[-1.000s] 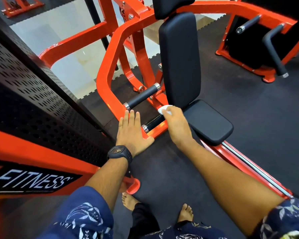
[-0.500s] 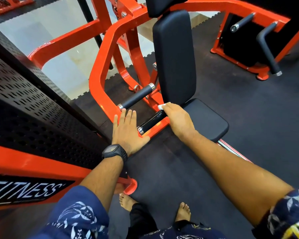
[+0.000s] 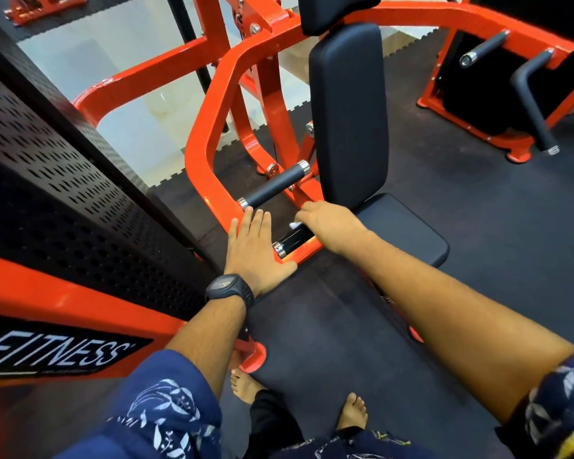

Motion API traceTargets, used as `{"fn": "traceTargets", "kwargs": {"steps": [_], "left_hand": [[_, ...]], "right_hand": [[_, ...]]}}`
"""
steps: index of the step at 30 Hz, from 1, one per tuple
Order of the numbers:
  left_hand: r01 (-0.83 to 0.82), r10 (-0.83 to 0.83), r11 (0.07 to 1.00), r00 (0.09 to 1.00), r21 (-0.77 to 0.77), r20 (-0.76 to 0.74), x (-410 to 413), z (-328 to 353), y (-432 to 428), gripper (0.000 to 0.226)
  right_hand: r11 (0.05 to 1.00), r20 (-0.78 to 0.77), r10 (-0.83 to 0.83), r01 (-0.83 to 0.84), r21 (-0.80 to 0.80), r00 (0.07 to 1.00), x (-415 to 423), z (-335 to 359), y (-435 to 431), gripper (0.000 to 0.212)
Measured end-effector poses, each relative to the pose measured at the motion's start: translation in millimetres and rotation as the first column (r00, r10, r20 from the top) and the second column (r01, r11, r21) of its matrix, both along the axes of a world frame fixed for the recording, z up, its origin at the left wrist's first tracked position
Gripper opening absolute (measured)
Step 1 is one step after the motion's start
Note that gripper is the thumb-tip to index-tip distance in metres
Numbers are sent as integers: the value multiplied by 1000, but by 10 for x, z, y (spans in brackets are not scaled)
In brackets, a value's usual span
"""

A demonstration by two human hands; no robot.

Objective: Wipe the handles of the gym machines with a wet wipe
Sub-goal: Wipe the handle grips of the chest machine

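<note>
An orange press machine has two black handles on its near arm. The lower handle (image 3: 290, 240) looks wet and shiny; its far end is under my right hand (image 3: 332, 226), which is closed on a white wet wipe (image 3: 295, 224), only a corner of it showing. The upper handle (image 3: 274, 186) is bare. My left hand (image 3: 254, 251), with a black watch on the wrist, lies flat with fingers spread on the orange frame (image 3: 209, 154) beside the lower handle.
The black seat (image 3: 408, 230) and backrest (image 3: 348, 111) stand just right of the handles. A black perforated weight-stack cover (image 3: 53, 180) is at the left. Two more black handles (image 3: 531, 104) hang on the machine's far right arm. My bare feet stand on dark rubber flooring.
My right hand slid the wipe along the lower handle, first toward its near end, then back to the far end. The left hand stayed flat on the frame.
</note>
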State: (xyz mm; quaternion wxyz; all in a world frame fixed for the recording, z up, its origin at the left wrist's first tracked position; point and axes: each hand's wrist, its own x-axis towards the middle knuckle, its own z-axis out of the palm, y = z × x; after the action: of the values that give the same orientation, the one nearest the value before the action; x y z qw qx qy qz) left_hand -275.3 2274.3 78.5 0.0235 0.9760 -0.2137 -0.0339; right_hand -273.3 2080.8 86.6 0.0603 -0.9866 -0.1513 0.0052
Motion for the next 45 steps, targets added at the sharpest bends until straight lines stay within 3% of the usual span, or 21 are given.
{"fn": "traceTargets", "kwargs": {"steps": [2, 6, 11, 13, 15, 16, 18, 20, 23, 25, 29, 33, 37, 40, 43, 45], "left_hand": [[1, -1, 1000, 1000, 0, 1, -1, -1, -1, 109], [5, -5, 1000, 1000, 1, -4, -7, 0, 10, 109], [0, 0, 1000, 1000, -18, 3, -4, 2, -1, 108], [1, -1, 1000, 1000, -27, 3, -1, 1, 0, 108], [2, -2, 1000, 1000, -28, 4, 5, -6, 9, 108], [1, -1, 1000, 1000, -28, 2, 6, -8, 11, 109], [2, -2, 1000, 1000, -20, -3, 2, -4, 10, 109], [4, -4, 1000, 1000, -16, -2, -3, -3, 7, 108], [17, -16, 1000, 1000, -16, 12, -5, -11, 9, 106], [25, -24, 999, 999, -31, 35, -6, -23, 22, 104], [84, -81, 995, 995, -48, 57, 21, -66, 69, 103], [90, -87, 994, 995, -54, 58, 20, -81, 84, 101], [92, -90, 994, 995, -54, 40, 24, -74, 69, 101], [100, -97, 993, 994, -62, 55, 18, -81, 74, 100], [109, -107, 992, 994, -57, 38, 31, -56, 82, 103], [118, -118, 992, 993, -42, 21, 39, -43, 85, 105]], "right_hand": [[995, -42, -83, 81, -54, 996, 46, 53, 22, 27], [979, -115, 131, -147, -144, 985, 5, 105, 271, 29], [978, -183, -108, 71, -199, 977, 175, 194, 14, 27], [986, -98, -70, 54, -159, 993, 36, 147, 117, 30], [987, 12, -135, 133, 87, 991, -201, 9, 217, 33], [922, 41, -251, 226, 314, 967, -321, -66, 256, 30], [660, -37, -478, 387, 643, 877, -523, -163, 382, 30], [426, -120, -635, 475, 770, 764, -622, -206, 570, 32], [-36, -354, -765, 513, 857, 538, -581, -214, 872, 20], [-202, -480, -763, 547, 813, 432, -497, -213, 986, 14], [-373, -580, -763, 540, 755, 285, -411, -193, 998, 13], [-397, -633, -741, 615, 681, 223, -428, -216, 1157, 13], [-663, -787, -592, 451, 597, 170, -342, -230, 1083, 19], [-683, -810, -551, 448, 577, 204, -416, -279, 1139, 34], [-775, -869, -433, 394, 495, 241, -393, -217, 1076, 16], [-855, -895, -337, 301, 421, 293, -333, -159, 967, 16]]}}
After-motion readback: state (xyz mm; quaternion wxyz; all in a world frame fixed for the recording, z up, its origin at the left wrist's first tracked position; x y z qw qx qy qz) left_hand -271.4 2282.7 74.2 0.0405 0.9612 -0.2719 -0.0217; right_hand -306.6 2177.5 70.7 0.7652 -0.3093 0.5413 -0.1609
